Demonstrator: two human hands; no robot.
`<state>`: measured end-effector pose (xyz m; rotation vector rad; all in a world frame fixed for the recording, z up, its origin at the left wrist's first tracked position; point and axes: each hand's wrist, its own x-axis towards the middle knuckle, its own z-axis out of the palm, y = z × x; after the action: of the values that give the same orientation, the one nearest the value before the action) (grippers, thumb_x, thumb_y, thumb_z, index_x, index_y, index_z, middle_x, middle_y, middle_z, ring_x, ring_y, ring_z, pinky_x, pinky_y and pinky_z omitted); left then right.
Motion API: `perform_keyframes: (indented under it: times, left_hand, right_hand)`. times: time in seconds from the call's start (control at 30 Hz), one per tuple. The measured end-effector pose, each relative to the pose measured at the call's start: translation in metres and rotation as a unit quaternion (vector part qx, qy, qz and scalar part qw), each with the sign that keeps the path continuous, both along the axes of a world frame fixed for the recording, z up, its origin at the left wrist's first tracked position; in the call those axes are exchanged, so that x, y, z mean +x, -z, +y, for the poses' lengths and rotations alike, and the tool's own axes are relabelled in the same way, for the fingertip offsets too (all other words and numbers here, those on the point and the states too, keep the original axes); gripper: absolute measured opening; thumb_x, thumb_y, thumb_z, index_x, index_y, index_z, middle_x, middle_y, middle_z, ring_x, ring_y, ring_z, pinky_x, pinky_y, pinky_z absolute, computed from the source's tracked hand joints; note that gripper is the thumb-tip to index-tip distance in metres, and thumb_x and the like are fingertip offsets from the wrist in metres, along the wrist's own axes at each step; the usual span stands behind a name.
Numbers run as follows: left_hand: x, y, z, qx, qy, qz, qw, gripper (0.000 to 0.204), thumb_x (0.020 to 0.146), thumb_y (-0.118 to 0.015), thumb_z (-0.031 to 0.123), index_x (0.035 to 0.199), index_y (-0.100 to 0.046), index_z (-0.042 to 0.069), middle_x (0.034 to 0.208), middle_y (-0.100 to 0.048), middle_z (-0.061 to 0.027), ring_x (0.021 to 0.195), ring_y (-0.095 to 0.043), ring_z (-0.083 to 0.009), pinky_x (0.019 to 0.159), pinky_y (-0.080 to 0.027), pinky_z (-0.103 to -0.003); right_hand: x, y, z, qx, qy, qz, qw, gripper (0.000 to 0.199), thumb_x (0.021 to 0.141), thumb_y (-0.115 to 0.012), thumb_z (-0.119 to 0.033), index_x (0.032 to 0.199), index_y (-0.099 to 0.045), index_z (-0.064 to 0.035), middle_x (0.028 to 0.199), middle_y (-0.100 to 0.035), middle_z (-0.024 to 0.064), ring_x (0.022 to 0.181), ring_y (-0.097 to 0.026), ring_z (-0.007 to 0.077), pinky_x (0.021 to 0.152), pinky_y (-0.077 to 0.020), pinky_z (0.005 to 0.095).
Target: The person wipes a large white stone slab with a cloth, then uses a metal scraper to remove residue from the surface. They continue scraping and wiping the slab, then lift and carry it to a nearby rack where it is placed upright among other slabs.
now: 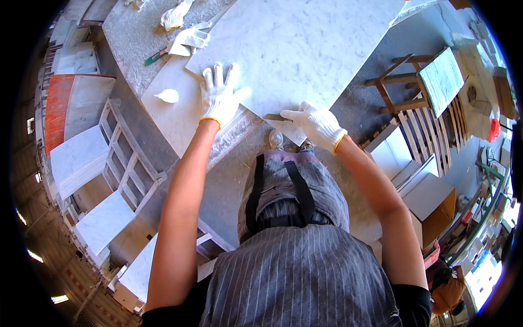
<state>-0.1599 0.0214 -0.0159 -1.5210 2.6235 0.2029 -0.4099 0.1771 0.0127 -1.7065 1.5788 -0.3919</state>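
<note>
A large pale grey-veined marble slab (289, 49) lies in front of me, its near corner toward my body. My left hand (219, 97), in a white knit glove, is open with fingers spread flat by the slab's left edge. My right hand (318, 126), gloved the same way, is closed at the near corner. From its fingers sticks a thin, flat, blade-like piece (274, 116); the rest of it is hidden. Left of my left hand, a small white squeeze bottle (168, 96) lies on another pale slab (169, 122) underneath.
Loose white gloves (189, 39) lie at the far left beside a green-handled tool (156, 56). A wooden stool (419, 82), slatted pallet (422, 136) and open cardboard box (436, 210) stand right. Slabs lean on a frame (128, 158) at left. Another person (449, 289) is at lower right.
</note>
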Motion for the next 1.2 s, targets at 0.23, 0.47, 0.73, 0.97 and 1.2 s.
perform_keyframes:
  times: [0.23, 0.47, 0.73, 0.97, 1.2]
  left_hand:
    - [-0.002, -0.003, 0.001, -0.005, 0.003, -0.015, 1.000, 0.079, 0.090, -0.054, 0.060, 0.154, -0.030, 0.021, 0.159, -0.023, -0.0210, 0.144, -0.018, -0.0486, 0.113, -0.021, -0.063]
    - [0.000, 0.001, 0.003, -0.023, -0.001, -0.005, 1.000, 0.077, 0.091, -0.055, 0.058, 0.154, -0.031, 0.021, 0.158, -0.024, -0.0208, 0.142, -0.020, -0.0477, 0.112, -0.024, -0.062]
    - [-0.003, -0.003, 0.002, -0.016, 0.005, -0.022, 1.000, 0.077, 0.091, -0.053, 0.059, 0.155, -0.030, 0.021, 0.158, -0.023, -0.0219, 0.142, -0.020, -0.0484, 0.112, -0.024, -0.062]
    - [-0.002, -0.004, 0.003, -0.001, -0.007, -0.024, 1.000, 0.078, 0.092, -0.053, 0.060, 0.155, -0.029, 0.022, 0.160, -0.021, -0.0219, 0.144, -0.017, -0.0483, 0.114, -0.022, -0.062]
    - [-0.003, -0.004, 0.001, 0.003, -0.005, -0.027, 1.000, 0.078, 0.092, -0.052, 0.061, 0.155, -0.029, 0.021, 0.160, -0.021, -0.0217, 0.145, -0.016, -0.0481, 0.114, -0.020, -0.062]
  right_hand:
    - [-0.015, 0.009, -0.027, -0.061, 0.044, 0.072, 0.995, 0.038, 0.096, -0.051, -0.013, 0.130, -0.064, -0.0249, 0.103, -0.063, 0.0153, 0.089, -0.066, 0.0319, 0.076, -0.0531, 0.0385]
    - [-0.010, -0.006, -0.024, 0.010, -0.026, 0.095, 0.995, 0.035, 0.097, -0.053, -0.020, 0.127, -0.066, -0.0273, 0.106, -0.062, 0.0152, 0.094, -0.066, 0.0315, 0.079, -0.0534, 0.0378]
    - [-0.006, 0.007, -0.016, -0.047, -0.006, 0.062, 0.997, 0.035, 0.095, -0.053, -0.013, 0.127, -0.066, -0.0219, 0.101, -0.061, 0.0135, 0.084, -0.065, 0.0296, 0.073, -0.0528, 0.0369]
    - [-0.002, -0.024, -0.031, 0.111, 0.034, 0.026, 0.993, 0.038, 0.097, -0.049, -0.014, 0.130, -0.064, -0.0249, 0.117, -0.060, 0.0167, 0.100, -0.065, 0.0338, 0.086, -0.0533, 0.0383]
    - [-0.009, -0.005, -0.030, 0.034, -0.002, 0.062, 0.997, 0.040, 0.096, -0.049, -0.012, 0.131, -0.063, -0.0236, 0.116, -0.060, 0.0168, 0.099, -0.066, 0.0337, 0.085, -0.0534, 0.0387]
